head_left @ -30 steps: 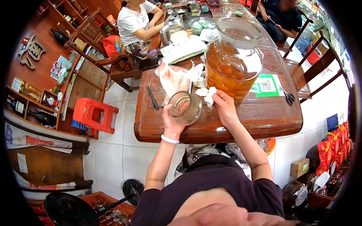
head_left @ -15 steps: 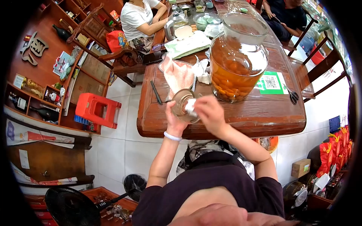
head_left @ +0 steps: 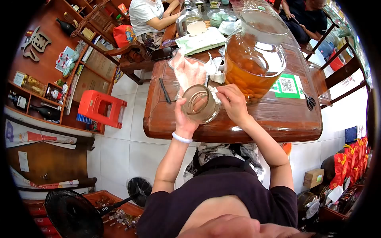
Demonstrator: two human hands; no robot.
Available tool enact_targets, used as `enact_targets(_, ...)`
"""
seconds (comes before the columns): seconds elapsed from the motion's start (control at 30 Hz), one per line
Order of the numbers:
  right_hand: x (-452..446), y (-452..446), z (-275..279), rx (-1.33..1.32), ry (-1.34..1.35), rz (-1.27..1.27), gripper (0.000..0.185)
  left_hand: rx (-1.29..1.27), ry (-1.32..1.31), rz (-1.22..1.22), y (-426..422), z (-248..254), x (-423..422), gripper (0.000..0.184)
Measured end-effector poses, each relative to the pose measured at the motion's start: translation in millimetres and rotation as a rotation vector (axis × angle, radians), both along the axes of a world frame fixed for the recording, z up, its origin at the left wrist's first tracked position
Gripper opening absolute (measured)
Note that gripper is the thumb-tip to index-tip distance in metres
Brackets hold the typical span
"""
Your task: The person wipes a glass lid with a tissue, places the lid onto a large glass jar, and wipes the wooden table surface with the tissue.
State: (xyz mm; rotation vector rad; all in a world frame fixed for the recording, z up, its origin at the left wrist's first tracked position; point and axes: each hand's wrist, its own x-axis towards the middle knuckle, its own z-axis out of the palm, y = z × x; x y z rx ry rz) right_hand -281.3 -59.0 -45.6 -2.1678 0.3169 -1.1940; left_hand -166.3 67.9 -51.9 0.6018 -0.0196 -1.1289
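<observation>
My left hand grips a round, hollow, clear glass lid from its left side, with a pale bracelet on the wrist. Pinched in the fingers of my right hand is a crumpled white tissue, which touches the lid's right rim. Just beyond my hands stands a big glass jar with orange-brown liquid and several round fruits at its bottom. A pink cloth lies behind the lid. Beside the jar sits more crumpled white tissue.
A black pen rests on the wooden table at left. Right of the jar are a green QR-code card and scissors. A kettle and bowls stand farther back. Two other people sit at the far sides. A red stool is left.
The lid has tilted, so its round opening now faces up toward me. My right hand with the tissue has shifted from over the lid to its right rim. The view has shifted slightly.
</observation>
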Motion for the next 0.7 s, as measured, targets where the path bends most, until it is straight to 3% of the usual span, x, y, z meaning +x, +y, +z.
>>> enact_targets(0.23, -12, 31, -26, -0.066, -0.01, -0.203, 0.013, 0.035, 0.02, 0.07, -3, -14, -8, 0.05)
enact_targets(0.5, -21, 57, -43, -0.11, 0.014, -0.248, 0.016, 0.133, -0.125, 0.226, -6, -24, -15, 0.046)
enact_targets(0.57, -26, 66, -48, 0.032, -0.034, -0.071, 0.012, 0.137, -0.174, 0.254, -5, -27, -11, 0.046)
enact_targets(0.63, -31, 83, -46, 0.454, -0.028, 0.196, 0.009, 0.089, -0.189, 0.289, -4, -30, -7, 0.046)
enact_targets(0.67, -33, 78, -48, 0.399, -0.069, 0.15, 0.007, 0.059, -0.189, 0.246, -1, -32, -2, 0.045)
enact_targets(0.7, -39, 70, -46, 0.584, -0.036, 0.111, 0.002, 0.059, -0.217, 0.222, 2, -33, 2, 0.047)
